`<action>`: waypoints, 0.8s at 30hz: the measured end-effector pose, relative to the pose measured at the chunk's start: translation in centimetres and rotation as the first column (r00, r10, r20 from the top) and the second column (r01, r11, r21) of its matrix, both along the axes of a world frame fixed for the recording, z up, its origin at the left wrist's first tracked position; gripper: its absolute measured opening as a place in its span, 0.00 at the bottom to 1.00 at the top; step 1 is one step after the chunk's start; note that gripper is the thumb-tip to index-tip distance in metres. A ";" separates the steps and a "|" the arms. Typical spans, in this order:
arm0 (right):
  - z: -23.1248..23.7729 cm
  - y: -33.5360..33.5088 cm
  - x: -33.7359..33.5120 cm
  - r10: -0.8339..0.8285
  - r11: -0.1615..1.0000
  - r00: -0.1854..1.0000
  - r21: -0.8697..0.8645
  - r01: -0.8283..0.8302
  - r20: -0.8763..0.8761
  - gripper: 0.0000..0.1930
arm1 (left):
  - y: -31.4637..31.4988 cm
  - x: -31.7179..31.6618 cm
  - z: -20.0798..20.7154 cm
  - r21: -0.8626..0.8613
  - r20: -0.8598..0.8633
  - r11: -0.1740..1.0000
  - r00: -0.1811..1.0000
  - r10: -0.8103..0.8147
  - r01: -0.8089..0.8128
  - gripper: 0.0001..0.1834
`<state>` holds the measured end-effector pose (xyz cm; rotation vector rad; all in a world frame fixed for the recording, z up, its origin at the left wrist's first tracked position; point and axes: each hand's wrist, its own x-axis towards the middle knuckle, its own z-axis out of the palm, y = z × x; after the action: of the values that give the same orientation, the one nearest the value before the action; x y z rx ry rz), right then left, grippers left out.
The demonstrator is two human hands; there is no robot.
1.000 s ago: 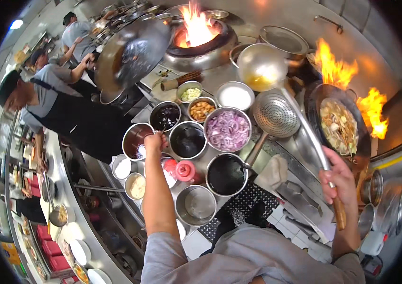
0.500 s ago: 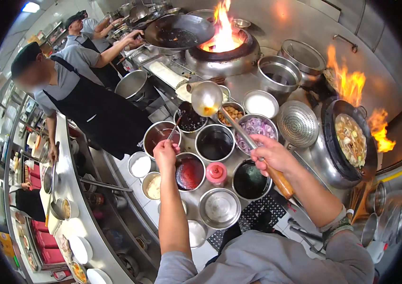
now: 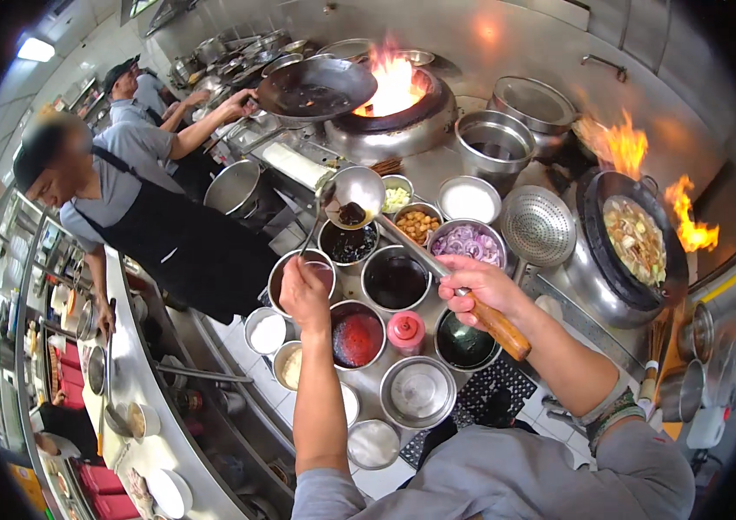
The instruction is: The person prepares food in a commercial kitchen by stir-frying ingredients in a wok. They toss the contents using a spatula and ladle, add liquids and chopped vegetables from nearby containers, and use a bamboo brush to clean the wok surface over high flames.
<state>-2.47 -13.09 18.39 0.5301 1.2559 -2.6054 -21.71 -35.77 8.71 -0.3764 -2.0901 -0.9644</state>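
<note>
My right hand (image 3: 479, 293) is closed round the wooden-ended handle of a ladle (image 3: 359, 182). The ladle's metal bowl hangs over the sauce pots, with a dark lump of sauce (image 3: 351, 214) in it. In my left hand (image 3: 305, 295), fingers pinched together, is a thin-handled metal spoon (image 3: 308, 240). Its far end reaches the bowl's left edge; whether they touch I cannot tell. Just below the ladle is a pot of chunky black sauce (image 3: 348, 246). Nearest my left hand are a pot of reddish-brown sauce (image 3: 322, 276) and bright red sauce (image 3: 358, 338).
At right, a wok of food (image 3: 634, 243) sits on a burner beside tall flames (image 3: 624, 147). A perforated strainer (image 3: 539, 225) and sliced purple onions (image 3: 469, 245) lie nearer. A co-worker (image 3: 169, 217) at left holds another wok (image 3: 316, 87) by a flaming burner.
The spoon has risen from over the black sauce to the ladle. A dark lump now lies in the ladle's bowl. The co-worker's head has turned downward.
</note>
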 end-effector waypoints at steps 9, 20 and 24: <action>1.2 5.9 12.1 -0.299 0.928 0.943 0.185 0.324 -0.149 0.31 | 1.8 -1.7 -8.0 -0.268 0.348 0.963 0.930 0.113 -0.017 0.13; 4.3 25.7 37.8 -0.624 0.323 0.764 0.944 0.061 0.164 0.33 | 3.3 9.1 8.2 0.007 0.387 0.949 0.875 -0.293 0.315 0.29; 2.0 28.4 38.9 -0.669 0.159 0.720 0.982 -0.101 0.182 0.31 | 7.0 17.2 10.6 0.102 0.439 0.881 0.774 -0.456 0.462 0.27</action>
<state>36.43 15.28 20.42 1.8290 2.5623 -1.0490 -4.50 -28.75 19.34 -0.7591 -2.4817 -1.4403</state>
